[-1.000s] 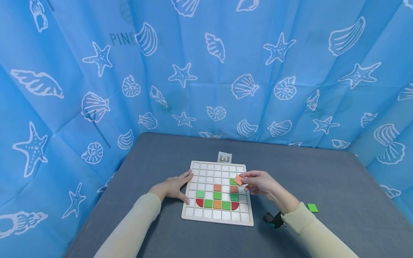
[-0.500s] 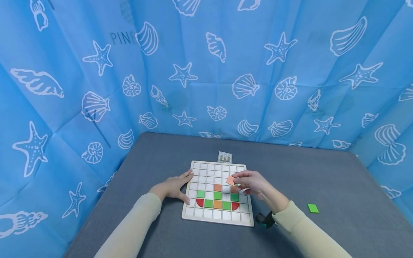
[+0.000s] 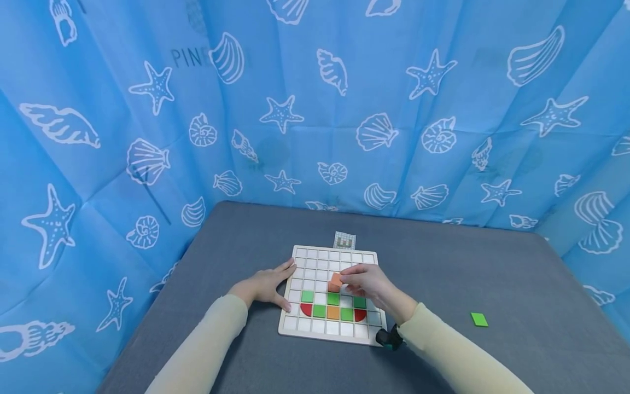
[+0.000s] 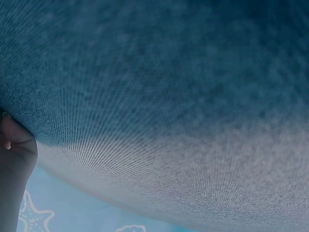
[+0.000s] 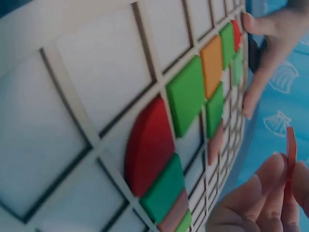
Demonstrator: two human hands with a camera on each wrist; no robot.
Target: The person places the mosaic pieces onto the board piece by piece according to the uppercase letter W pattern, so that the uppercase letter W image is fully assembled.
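A white gridded wooden board (image 3: 319, 334) lies on the grey table. The left hand (image 3: 263, 286) rests spread at its left edge, fingers and thumb touching the rim. Between thumb and fingertips, the right hand (image 3: 368, 282) pinches an orange square tile (image 3: 337, 278) above the board's middle, over another orange tile's cell. The right wrist view shows the pinched tile (image 5: 290, 147) edge-on. Green tiles (image 3: 333, 299), an orange tile (image 3: 333, 312) and red quarter-round tiles (image 3: 306, 310) sit in cells. The right hand hides some right-hand cells. The left wrist view is mostly fabric.
A loose green square tile (image 3: 479, 319) lies on the table to the right. Behind the board is a small printed pattern card (image 3: 344, 241). A black device (image 3: 389, 338) hangs at the right wrist. Blue shell-print curtain (image 3: 330, 137) surrounds the table.
The right hand has moved left across the board with the orange tile, from above the right columns to the middle. The left hand has stayed at the left edge.
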